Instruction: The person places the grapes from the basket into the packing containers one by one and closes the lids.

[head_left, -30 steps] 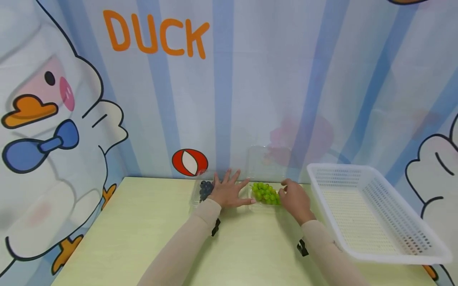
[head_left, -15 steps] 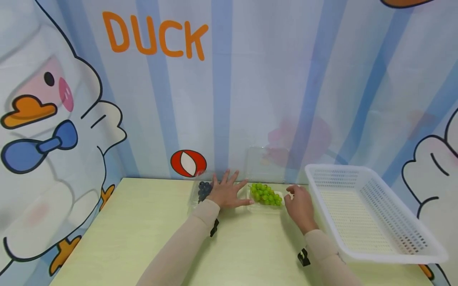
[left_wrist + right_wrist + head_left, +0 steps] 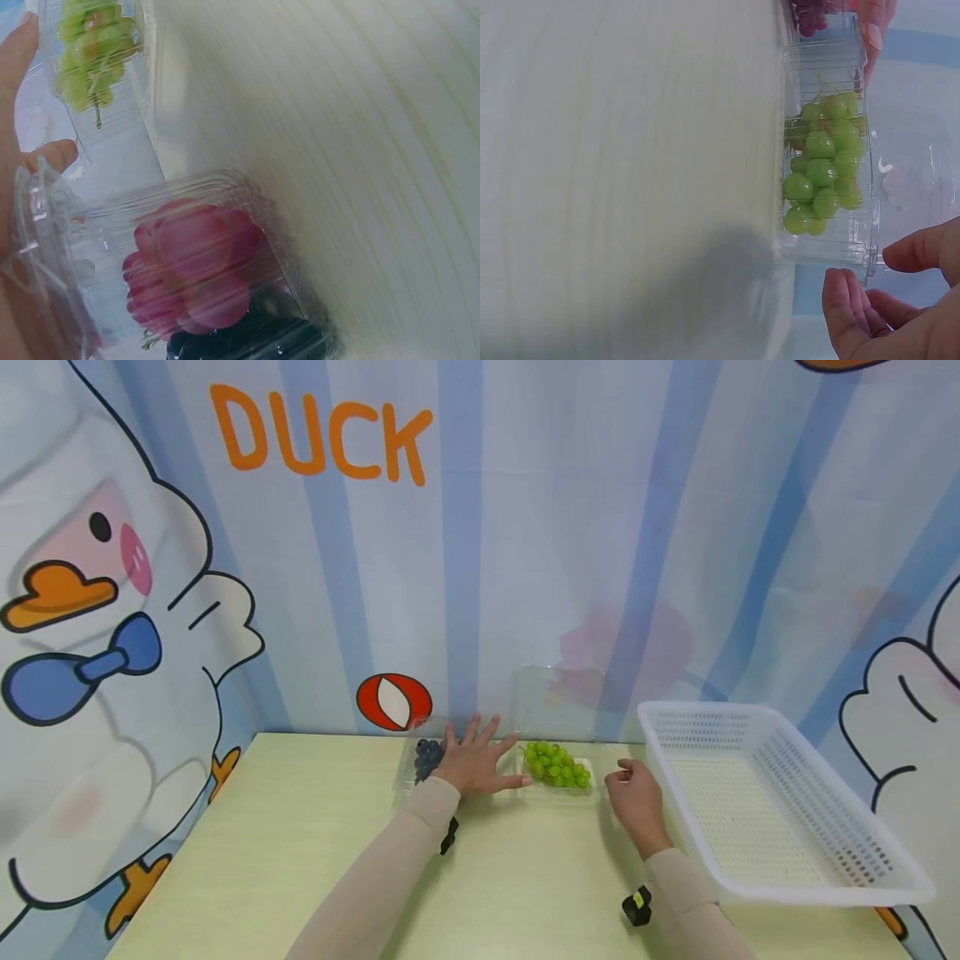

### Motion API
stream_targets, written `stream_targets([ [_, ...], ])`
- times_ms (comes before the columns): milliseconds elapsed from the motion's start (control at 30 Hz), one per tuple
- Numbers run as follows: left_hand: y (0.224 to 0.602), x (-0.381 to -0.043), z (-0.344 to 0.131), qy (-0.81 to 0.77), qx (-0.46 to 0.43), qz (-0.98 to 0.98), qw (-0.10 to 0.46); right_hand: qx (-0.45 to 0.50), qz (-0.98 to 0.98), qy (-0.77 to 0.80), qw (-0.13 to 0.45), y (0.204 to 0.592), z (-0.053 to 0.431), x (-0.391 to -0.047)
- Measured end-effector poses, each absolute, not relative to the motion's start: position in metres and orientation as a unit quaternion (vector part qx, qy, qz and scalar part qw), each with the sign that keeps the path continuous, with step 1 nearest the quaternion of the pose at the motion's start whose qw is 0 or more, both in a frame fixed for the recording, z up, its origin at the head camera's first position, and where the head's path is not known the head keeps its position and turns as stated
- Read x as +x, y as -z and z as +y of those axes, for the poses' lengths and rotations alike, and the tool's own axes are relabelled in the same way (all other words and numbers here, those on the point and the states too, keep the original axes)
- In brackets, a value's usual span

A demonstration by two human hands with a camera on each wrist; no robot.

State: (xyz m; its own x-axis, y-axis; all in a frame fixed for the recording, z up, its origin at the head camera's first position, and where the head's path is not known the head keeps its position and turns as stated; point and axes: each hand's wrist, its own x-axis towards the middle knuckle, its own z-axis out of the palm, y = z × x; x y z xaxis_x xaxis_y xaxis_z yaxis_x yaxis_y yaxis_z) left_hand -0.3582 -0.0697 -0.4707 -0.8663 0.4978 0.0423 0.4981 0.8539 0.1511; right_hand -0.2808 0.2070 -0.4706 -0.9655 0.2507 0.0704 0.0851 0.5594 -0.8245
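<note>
With fingers spread, my left hand (image 3: 476, 768) rests on a clear plastic box (image 3: 225, 180). Red grapes (image 3: 191, 255) and dark grapes (image 3: 427, 760) lie inside it; in the head view my hand covers much of this box. Beside it on the right stands a second clear box (image 3: 825, 52) holding a bunch of green grapes (image 3: 555, 764). Its transparent lid (image 3: 558, 702) stands raised behind it. Just right of this box is my right hand (image 3: 633, 797), holding nothing. Its thumb and loosely bent fingers are near the box's end in the right wrist view.
A white perforated plastic basket (image 3: 825, 893) stands on the right of the table, close to my right hand. The pale wooden table (image 3: 300, 827) ends at a striped curtain (image 3: 510, 568) with duck pictures behind the boxes.
My right hand has drawn back to the right, away from the green grapes and toward the basket. The left hand keeps its place on its box.
</note>
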Motion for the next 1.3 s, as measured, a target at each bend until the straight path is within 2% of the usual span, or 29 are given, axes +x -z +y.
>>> stream_targets([
  [333,0.467,-0.359,-0.070,0.066,-0.255,-0.965,0.000,-0.153,-0.763,-0.628,0.011,0.479,0.211,-0.284],
  [567,0.466,-0.365,-0.072,0.067,-0.253,-0.965,0.004,-0.155,-0.724,-0.671,-0.048,0.475,0.213,-0.288],
  [1300,0.474,-0.359,-0.070,0.081,-0.255,-0.963,0.010,-0.150,-0.731,-0.664,-0.045,0.489,0.216,-0.279],
])
